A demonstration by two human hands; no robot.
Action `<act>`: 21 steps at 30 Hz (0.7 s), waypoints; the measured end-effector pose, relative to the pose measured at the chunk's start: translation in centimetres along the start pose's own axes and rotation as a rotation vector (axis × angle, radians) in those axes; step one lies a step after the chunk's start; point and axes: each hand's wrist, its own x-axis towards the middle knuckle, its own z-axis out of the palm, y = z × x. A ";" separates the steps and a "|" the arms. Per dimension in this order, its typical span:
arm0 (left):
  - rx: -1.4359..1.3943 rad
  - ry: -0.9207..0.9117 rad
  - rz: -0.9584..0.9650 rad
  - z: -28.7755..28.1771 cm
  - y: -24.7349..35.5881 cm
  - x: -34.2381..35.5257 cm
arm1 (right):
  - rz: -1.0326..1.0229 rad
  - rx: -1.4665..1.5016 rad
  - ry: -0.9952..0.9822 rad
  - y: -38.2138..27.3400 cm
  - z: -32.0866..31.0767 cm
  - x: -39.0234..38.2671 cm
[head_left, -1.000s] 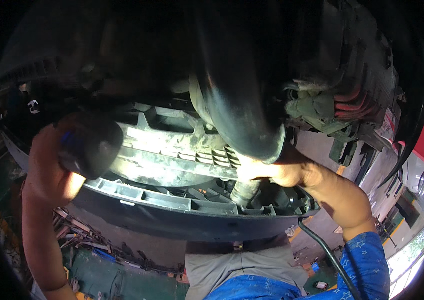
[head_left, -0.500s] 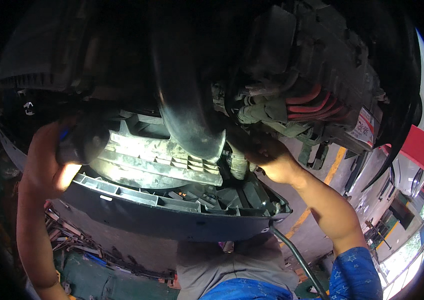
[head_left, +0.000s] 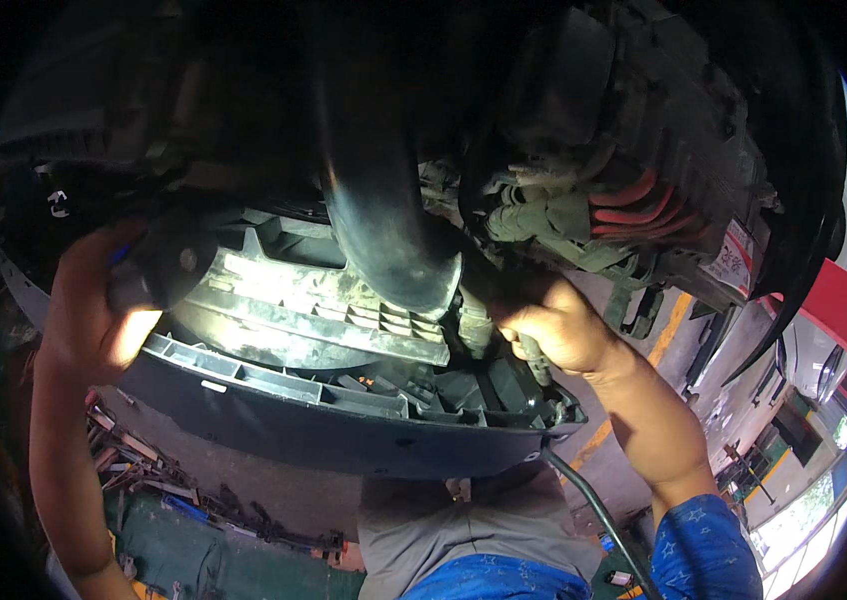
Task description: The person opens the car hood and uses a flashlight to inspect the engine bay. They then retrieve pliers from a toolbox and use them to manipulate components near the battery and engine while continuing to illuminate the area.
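Note:
High on the left, my left hand point(head_left: 79, 310) is closed round a dark, rounded work light point(head_left: 184, 260) with a small blue glow. Bright light falls on my palm and across the pale ribbed panel point(head_left: 294, 300) beside it. A wide black air duct point(head_left: 384, 230) curves down between my hands, its flared end over the panel. To the right of that end, my right hand point(head_left: 569, 330) has its fingers curled round a grey-green, tube-like part point(head_left: 536, 362). Shadow and the hand itself hide the rest of that part. A thick grey connector point(head_left: 544, 220) with red cables point(head_left: 639, 205) is just above.
A dark bumper point(head_left: 344, 420) with a ribbed upper edge spans the space in front of me. A black bent rod point(head_left: 604, 520) runs down from its right end. Loose parts point(head_left: 134, 450) lie on the floor at left. Dark vehicle components hang overhead.
My right hand has turned and drawn slightly toward me, and its curled fingers and the tube-like part now show. The left hand keeps the work light in nearly the same place.

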 end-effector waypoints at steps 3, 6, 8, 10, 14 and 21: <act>-0.010 -0.086 -0.035 0.1 -0.3 0.4 | 0.270 0.241 -0.103 -5.0 2.0 -1.4; -0.009 -0.032 0.036 0.0 1.4 1.1 | 0.219 0.280 -0.120 -3.4 2.0 -1.1; -0.090 -0.047 0.019 -0.2 2.8 2.0 | 0.201 0.289 -0.010 -1.9 3.0 -0.4; -0.148 -0.060 0.004 -0.2 2.9 2.5 | 0.171 0.157 0.009 -1.2 3.3 0.5; -0.127 -0.054 -0.018 0.1 2.5 2.4 | 0.269 0.198 -0.169 -2.6 4.3 0.7; -0.086 -0.007 0.003 0.2 1.7 1.8 | -0.295 -1.220 -0.210 -3.5 -0.6 1.6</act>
